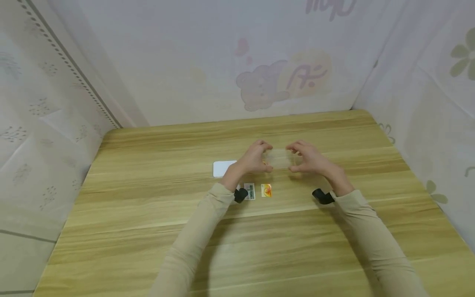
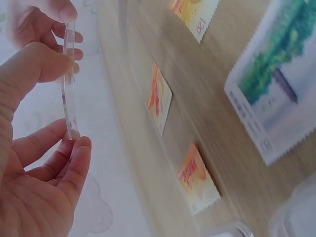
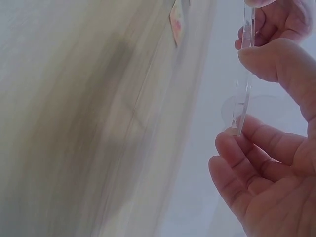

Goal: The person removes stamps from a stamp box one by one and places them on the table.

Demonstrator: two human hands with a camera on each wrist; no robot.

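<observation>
Between both hands is a thin, clear, rectangular plastic piece like a box lid (image 1: 280, 159), seen edge-on in the left wrist view (image 2: 69, 101) and right wrist view. My left hand (image 1: 256, 159) pinches its left end between thumb and fingertips. At the opposite end, my right hand (image 1: 311, 159) grips it the same way. The piece is held above the wooden table. Below and nearer the body lie a green landscape stamp (image 1: 250, 191) and an orange-yellow stamp (image 1: 266, 190). Two more orange stamps, a middle one (image 2: 160, 98) and a lower one (image 2: 198, 180), show in the left wrist view.
A white-looking flat case (image 1: 223, 168) rests on the table left of the left hand, partly covered by it. Clear plastic edges (image 2: 296, 212) appear at the lower right of the left wrist view. Patterned cloth (image 1: 185, 74) hangs behind the table's far edge.
</observation>
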